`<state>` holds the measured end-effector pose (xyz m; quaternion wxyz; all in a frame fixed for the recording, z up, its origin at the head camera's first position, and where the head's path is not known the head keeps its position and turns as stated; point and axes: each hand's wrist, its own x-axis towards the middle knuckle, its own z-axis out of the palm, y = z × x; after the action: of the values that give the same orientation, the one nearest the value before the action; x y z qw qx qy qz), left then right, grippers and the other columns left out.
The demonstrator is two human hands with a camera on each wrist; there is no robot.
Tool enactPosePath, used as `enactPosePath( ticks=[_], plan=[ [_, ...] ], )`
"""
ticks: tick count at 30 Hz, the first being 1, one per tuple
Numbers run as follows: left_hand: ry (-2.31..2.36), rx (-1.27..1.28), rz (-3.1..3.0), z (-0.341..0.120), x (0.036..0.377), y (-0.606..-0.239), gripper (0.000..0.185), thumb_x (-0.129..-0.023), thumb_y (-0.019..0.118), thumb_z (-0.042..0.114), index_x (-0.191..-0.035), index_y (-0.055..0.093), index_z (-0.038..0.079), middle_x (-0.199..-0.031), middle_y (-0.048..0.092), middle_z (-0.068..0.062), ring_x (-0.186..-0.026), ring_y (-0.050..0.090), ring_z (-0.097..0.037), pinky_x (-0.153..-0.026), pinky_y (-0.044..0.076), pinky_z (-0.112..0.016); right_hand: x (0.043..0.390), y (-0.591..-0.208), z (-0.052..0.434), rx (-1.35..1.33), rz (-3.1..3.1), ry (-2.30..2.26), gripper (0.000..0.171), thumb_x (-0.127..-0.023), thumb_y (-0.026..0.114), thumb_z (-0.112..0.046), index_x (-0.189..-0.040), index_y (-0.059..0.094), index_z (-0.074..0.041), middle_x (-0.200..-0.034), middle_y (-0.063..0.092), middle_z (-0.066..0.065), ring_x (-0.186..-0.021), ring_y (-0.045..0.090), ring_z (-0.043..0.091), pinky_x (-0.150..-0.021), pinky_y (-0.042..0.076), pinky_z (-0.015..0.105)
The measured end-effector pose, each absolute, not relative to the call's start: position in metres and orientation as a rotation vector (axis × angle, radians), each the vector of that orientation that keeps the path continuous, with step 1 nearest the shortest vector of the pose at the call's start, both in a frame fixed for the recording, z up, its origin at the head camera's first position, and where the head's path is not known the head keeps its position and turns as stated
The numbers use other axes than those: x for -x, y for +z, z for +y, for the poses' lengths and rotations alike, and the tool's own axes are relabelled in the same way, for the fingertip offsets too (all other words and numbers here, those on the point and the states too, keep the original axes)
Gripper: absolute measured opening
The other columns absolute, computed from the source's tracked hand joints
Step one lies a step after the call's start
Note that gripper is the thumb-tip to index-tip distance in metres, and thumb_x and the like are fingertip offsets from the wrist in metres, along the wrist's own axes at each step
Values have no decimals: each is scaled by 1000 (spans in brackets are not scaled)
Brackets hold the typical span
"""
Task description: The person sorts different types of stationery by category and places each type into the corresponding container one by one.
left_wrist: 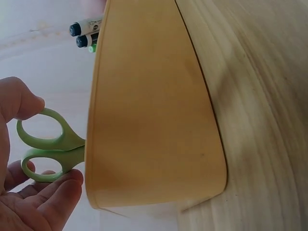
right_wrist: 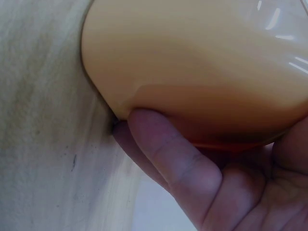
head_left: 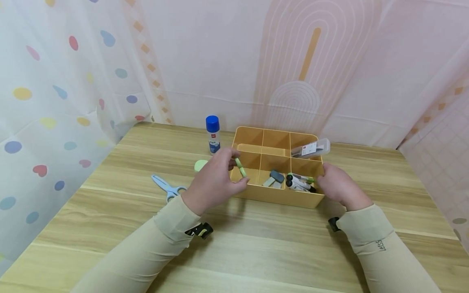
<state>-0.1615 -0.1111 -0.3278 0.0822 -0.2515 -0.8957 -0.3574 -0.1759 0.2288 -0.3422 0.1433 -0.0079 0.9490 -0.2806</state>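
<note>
Pinching green scissors (head_left: 240, 167) over the organizer (head_left: 272, 197), left hand (head_left: 214, 179); right hand (head_left: 338, 185) grip curled round its corner.

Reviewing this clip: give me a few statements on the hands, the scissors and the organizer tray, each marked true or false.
1. The left hand holds green scissors at the tray. True.
2. The right hand rests flat on the table, away from the tray. False: it grips the tray's right end.
3. Blue scissors lie on the table left of the tray. True.
4. The markers lie in a back compartment. False: they are in the front right one.
5. The glue stick stands inside the tray. False: it stands on the table beside it.
</note>
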Motion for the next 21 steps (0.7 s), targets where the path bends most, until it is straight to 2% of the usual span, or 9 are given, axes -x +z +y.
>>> enactPosePath(
  ticks=[10,16,21],
  plan=[
    [-1013,712,-2723,-112,166,-333,55,-85,83,24,-126,55,0,-117,61,-12,-105,67,-33,-89,60,-40,177,-342,229,40,2751,-791,42,-105,39,-13,-138,51,11,-114,64,24,-85,57,30,-68,45,35],
    [-973,669,-2757,-111,165,-334,53,-87,83,26,-125,57,0,-111,61,-13,-92,58,-25,-76,55,-35,177,-343,230,48,2756,-787,42,-105,39,-13,-136,51,11,-106,63,21,-79,54,28,-64,44,34],
    [-925,655,-2761,-111,163,-336,50,-87,82,27,-123,59,0,-112,61,-9,-87,54,-21,-72,51,-32,177,-344,230,52,2760,-791,41,-105,39,-14,-135,52,12,-99,62,17,-76,53,26,-63,43,34]
  ],
)
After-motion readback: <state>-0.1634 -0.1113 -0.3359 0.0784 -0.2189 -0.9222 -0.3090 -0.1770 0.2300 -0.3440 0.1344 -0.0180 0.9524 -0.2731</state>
